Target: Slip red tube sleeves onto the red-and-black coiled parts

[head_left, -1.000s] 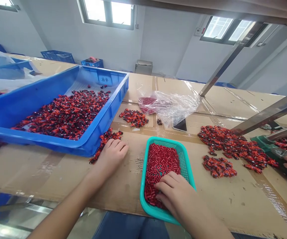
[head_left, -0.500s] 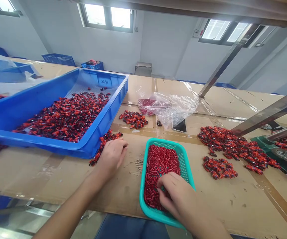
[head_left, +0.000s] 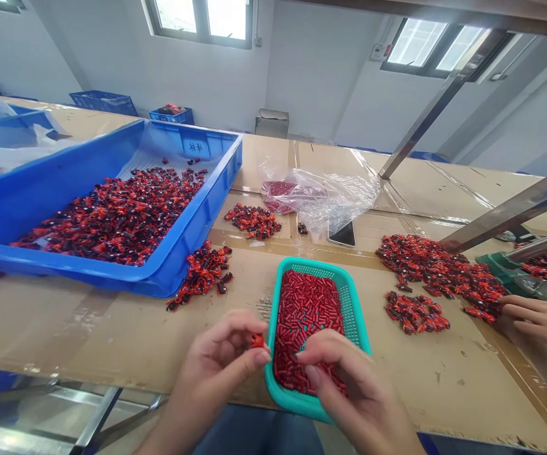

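Observation:
My left hand [head_left: 216, 366] is closed in a pinch on a small red-and-black part [head_left: 257, 341], held beside the left rim of the teal basket [head_left: 356, 316]. That basket is full of small red tubes [head_left: 304, 316]. My right hand [head_left: 344, 379] hovers over the basket's near end with its fingers curled; whether they hold a tube is hidden. A small pile of red-and-black parts [head_left: 202, 275] lies on the cardboard just beyond my left hand.
A large blue tray [head_left: 40, 189] of red-and-black parts sits at the left. More piles [head_left: 437, 272] lie at the right, where another person's hand [head_left: 539, 319] rests. A plastic bag [head_left: 320, 196], a phone [head_left: 343, 234] and slanted metal bars [head_left: 505, 221] stand behind.
My left hand left the pile by the blue tray and came toward me with one part pinched. My right hand lifted out of the basket toward it. Another person's hand reappeared at the right.

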Motion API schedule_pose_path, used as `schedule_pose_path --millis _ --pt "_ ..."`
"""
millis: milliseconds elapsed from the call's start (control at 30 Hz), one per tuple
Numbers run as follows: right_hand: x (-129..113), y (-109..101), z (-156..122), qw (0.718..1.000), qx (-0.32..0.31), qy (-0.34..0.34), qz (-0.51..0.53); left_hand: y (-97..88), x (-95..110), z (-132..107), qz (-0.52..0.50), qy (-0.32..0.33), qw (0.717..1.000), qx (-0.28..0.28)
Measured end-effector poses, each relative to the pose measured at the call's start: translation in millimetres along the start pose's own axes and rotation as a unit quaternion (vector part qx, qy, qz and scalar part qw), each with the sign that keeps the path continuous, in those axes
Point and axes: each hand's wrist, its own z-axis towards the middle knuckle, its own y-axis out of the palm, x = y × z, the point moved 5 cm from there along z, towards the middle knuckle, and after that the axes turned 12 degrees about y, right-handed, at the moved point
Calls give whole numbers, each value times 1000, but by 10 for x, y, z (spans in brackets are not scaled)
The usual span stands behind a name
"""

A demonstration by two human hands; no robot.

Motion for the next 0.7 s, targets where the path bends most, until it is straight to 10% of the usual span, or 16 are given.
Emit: schedule_pose_path --millis 367,700 --pt "-318 126 6 990 37 -124 -47 97 382 -242 164 229 958 -51" --pt "-284 53 -123 983 15 -116 -144 175 532 -278 328 306 887 -112"
